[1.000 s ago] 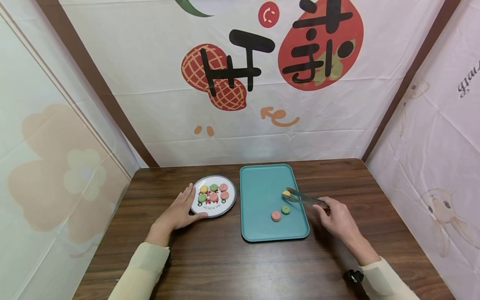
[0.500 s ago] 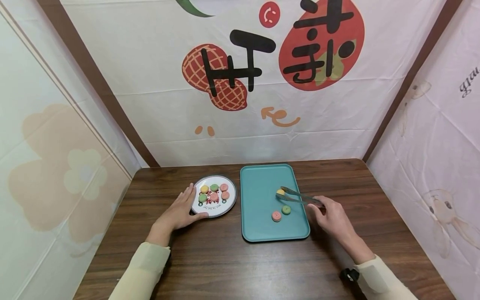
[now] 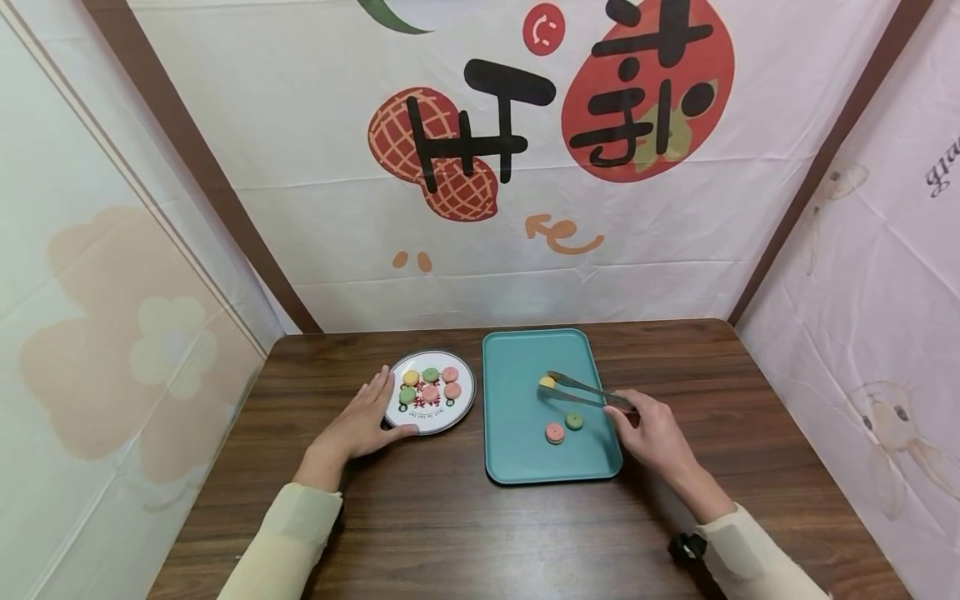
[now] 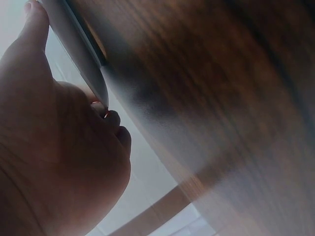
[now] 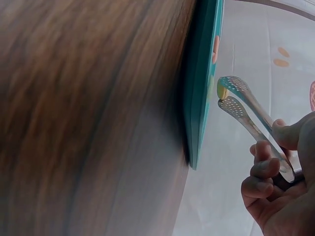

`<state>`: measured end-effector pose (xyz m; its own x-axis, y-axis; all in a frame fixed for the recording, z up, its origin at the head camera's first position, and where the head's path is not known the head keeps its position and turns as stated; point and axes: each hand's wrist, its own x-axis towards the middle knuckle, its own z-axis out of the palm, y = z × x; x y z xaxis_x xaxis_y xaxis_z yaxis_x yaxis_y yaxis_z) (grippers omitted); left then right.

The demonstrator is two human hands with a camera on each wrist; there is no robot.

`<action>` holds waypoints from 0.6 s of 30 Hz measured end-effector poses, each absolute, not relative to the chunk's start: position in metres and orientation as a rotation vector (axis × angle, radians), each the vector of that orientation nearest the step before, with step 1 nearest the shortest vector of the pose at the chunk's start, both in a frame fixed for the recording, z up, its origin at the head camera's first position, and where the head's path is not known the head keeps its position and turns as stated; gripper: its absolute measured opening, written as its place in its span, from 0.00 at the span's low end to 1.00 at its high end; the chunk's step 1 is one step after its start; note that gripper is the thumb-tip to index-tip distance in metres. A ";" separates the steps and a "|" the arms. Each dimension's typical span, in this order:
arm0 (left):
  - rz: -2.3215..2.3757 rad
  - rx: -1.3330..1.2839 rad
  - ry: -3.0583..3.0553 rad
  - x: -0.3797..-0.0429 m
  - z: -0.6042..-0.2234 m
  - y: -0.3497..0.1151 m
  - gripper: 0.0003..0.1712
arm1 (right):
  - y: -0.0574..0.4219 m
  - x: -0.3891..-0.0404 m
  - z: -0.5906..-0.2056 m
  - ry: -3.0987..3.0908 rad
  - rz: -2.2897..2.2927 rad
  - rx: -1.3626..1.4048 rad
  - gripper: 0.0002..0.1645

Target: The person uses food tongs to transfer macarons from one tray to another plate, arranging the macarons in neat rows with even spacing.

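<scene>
In my right hand (image 3: pixel 654 433) I grip metal tongs (image 3: pixel 581 390), thumb on one side of the handles and fingers on the other. Between the perforated tips is a yellow macaron (image 3: pixel 547 382), held over the teal tray (image 3: pixel 517 462). On that tray lie a pink macaron (image 3: pixel 554 432) and a green macaron (image 3: pixel 574 422). My left hand (image 3: pixel 360 425) rests against a white plate (image 3: pixel 457 417), fingers straight along its left rim and thumb at the near rim. Several pink, green and yellow macarons sit on the plate. The left wrist view shows the plate edge (image 4: pixel 81 56) beside the thumb.
The plate and tray stand side by side on a dark wooden table (image 3: pixel 450 533), with a narrow gap between them. A printed white cloth (image 3: pixel 337 233) hangs behind the table, and cloth walls stand at both sides.
My right hand has moved left with the tongs, carrying the yellow macaron from the tray's right side toward its middle. The left hand and plate have stayed in place.
</scene>
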<state>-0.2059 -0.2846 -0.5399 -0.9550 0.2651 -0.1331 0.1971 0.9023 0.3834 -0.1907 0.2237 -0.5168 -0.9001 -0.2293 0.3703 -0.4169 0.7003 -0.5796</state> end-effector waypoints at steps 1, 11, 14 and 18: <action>0.555 0.352 2.883 -0.206 -0.540 -0.284 0.73 | 0.223 -0.191 -0.517 -2.635 1.002 0.518 0.16; 0.549 0.361 2.884 -0.206 -0.538 -0.285 0.72 | 0.211 -0.194 -0.520 -2.606 1.072 0.564 0.17; 0.553 0.365 2.885 -0.205 -0.538 -0.284 0.72 | 0.207 -0.194 -0.520 -2.592 1.088 0.584 0.16; 0.557 0.373 2.893 -0.204 -0.538 -0.284 0.71 | 0.201 -0.195 -0.521 -2.584 1.109 0.601 0.16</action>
